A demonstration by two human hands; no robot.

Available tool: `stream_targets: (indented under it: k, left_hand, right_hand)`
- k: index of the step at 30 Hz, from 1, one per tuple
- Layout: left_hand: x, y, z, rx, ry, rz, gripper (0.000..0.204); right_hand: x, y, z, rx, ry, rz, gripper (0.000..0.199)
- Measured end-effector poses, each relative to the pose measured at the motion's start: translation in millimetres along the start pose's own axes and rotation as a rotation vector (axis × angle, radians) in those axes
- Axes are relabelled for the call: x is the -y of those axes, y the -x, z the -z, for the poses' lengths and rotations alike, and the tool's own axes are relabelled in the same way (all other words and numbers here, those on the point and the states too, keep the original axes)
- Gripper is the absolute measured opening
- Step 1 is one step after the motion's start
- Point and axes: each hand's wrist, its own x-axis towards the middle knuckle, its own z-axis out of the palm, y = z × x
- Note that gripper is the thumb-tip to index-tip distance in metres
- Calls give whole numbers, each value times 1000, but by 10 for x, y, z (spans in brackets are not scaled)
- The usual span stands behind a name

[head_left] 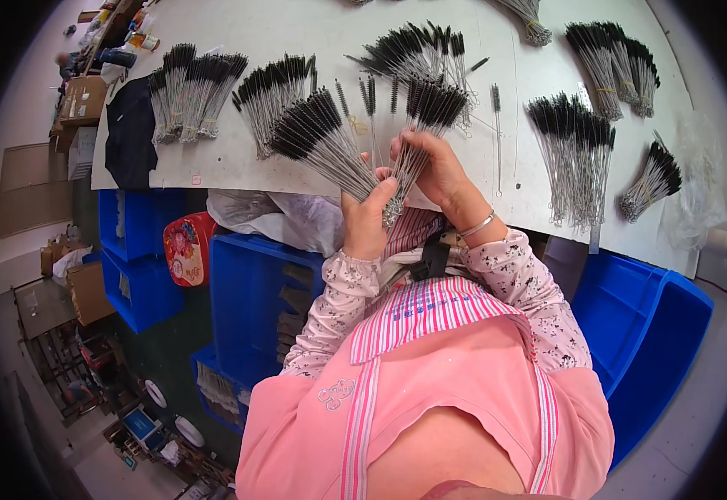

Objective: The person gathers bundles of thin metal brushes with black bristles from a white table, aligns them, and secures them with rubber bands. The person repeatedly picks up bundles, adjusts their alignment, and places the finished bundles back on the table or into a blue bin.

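My left hand (367,218) is closed around the wire handles of a thick bundle of bottle brushes (312,127), near their looped lower ends. Black bristle heads fan up and to the left from it. My right hand (437,171) is closed on the wire stems of a second cluster of brushes (433,104), which leans right. Both clusters come together at the wire loops (393,211) by the left fingers. A few single brushes (371,98) stand out between the two clusters. My right fingertips are partly hidden behind the stems.
On the white table (493,37) lie several more brush bundles, among them a spread pile (576,158) at right and tied bundles (188,92) at left. A single brush (497,125) lies right of my hands. Blue crates (651,333) stand below, beside a red stool (189,248).
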Motion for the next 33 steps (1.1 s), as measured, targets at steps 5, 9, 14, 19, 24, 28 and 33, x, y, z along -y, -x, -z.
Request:
stream_targets:
  k: [5, 9, 14, 19, 24, 28, 33]
  left_hand:
    - [58, -42, 126, 51, -71, 2, 51]
    - [21, -17, 107, 102, -108, 26, 40]
    - [70, -4, 130, 102, -221, -37, 36]
    - [-33, -1, 176, 241, -182, 86, 45]
    - [-77, -22, 159, 287, -164, 75, 53]
    - [-113, -8, 123, 210, -180, 2, 55]
    - [-95, -103, 180, 285, -263, -39, 54]
  right_hand:
    - [83, 126, -228, -12, 132, -41, 30]
    - [93, 95, -194, 32, 200, -33, 35]
    - [102, 77, -142, 33, 161, -81, 34]
    - [96, 107, -168, 20, 97, -78, 31]
    - [89, 67, -85, 106, 170, -38, 27]
    - [148, 98, -131, 147, 76, -78, 24]
    - [90, 63, -59, 131, 119, -44, 28]
